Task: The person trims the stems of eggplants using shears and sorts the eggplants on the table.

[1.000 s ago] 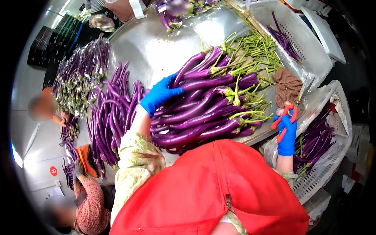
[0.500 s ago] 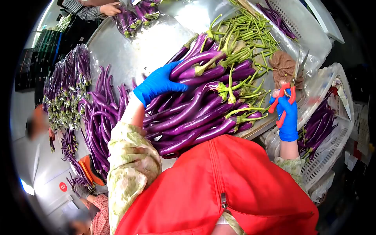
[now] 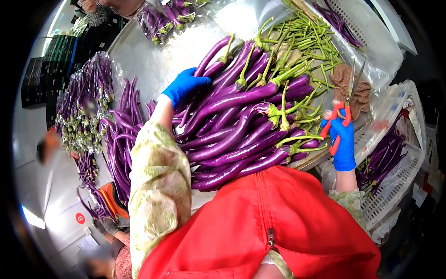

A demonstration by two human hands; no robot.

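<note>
Long purple eggplants (image 3: 232,135) with green stems are heaped on the metal table in front of me. At the far-left side of the heap, my left hand (image 3: 186,86), in a blue glove, has its fingers around the blunt end of an eggplant (image 3: 214,52). My right hand (image 3: 344,144), also blue-gloved, is closed on scissors (image 3: 346,106) with red handles, right of the heap. Their blades point away from me and stand slightly apart, over a brown cloth (image 3: 350,90). Cut green stems (image 3: 313,37) lie beyond the heap.
Bagged eggplants (image 3: 86,104) lie at the left, beside loose eggplants (image 3: 123,144). More bagged eggplants (image 3: 160,21) are at the far edge. A white crate (image 3: 385,195) lined with plastic holds eggplants at the right. Other people stand at the left.
My left hand has moved left and a little away from me, from the middle of an eggplant to another's end. Eggplants at the heap's far side have shifted. The scissors stay in my right hand.
</note>
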